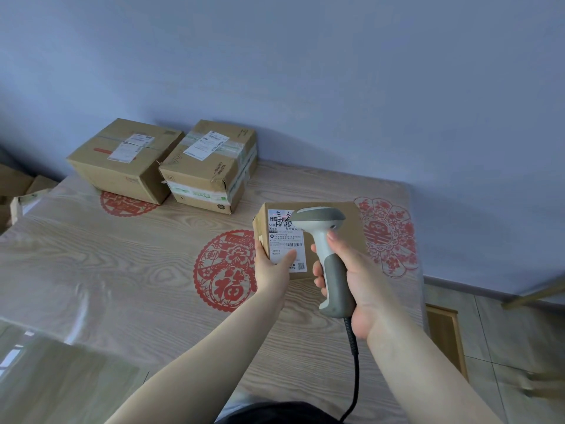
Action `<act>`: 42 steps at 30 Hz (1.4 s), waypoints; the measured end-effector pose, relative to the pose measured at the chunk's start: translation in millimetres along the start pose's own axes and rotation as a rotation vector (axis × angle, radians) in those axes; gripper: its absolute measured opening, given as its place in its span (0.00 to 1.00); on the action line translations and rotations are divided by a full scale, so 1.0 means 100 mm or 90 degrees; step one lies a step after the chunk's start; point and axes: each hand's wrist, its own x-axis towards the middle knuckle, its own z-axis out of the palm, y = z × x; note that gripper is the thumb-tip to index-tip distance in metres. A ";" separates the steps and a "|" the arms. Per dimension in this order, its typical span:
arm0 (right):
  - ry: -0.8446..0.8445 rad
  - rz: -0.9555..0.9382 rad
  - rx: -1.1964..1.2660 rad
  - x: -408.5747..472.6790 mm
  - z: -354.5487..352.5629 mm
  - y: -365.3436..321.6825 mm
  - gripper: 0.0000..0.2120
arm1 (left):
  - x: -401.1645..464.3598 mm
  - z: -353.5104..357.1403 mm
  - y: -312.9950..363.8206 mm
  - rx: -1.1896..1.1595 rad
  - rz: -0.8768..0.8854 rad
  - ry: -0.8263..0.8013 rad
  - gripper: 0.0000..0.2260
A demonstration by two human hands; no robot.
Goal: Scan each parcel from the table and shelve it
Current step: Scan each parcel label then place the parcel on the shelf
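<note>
A small brown parcel [354,215] with a white shipping label is tilted up above the table. My left hand [270,266] grips its lower left corner, thumb lying on the label. My right hand [351,270] grips the handle of a grey and white barcode scanner [324,237], forefinger at the trigger. The scanner head is over the top of the label, where a faint red light shows. Its black cable hangs down towards me. Two larger taped cardboard parcels [122,160] [208,166] sit side by side at the table's far left.
The wood-grain table [122,270] has a glossy cover and red paper-cut decorations. A blue wall stands behind it. More cardboard lies past the left edge [18,185]. A tiled floor and a wooden piece [443,332] are at the right.
</note>
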 end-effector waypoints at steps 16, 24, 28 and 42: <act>-0.038 -0.024 0.000 -0.09 -0.10 0.00 0.28 | -0.07 -0.11 0.08 -0.039 -0.021 0.021 0.28; -0.069 -0.021 -0.040 -0.21 -0.06 0.20 0.22 | -0.44 -0.70 0.07 -0.113 -0.055 0.088 0.24; -0.105 -0.007 -0.073 -0.25 0.12 0.38 0.17 | -0.76 -1.19 0.00 -0.138 -0.043 0.134 0.18; -0.227 0.017 -0.213 -0.67 1.37 1.24 0.18 | -1.80 -3.39 -0.41 -0.212 -0.064 0.355 0.13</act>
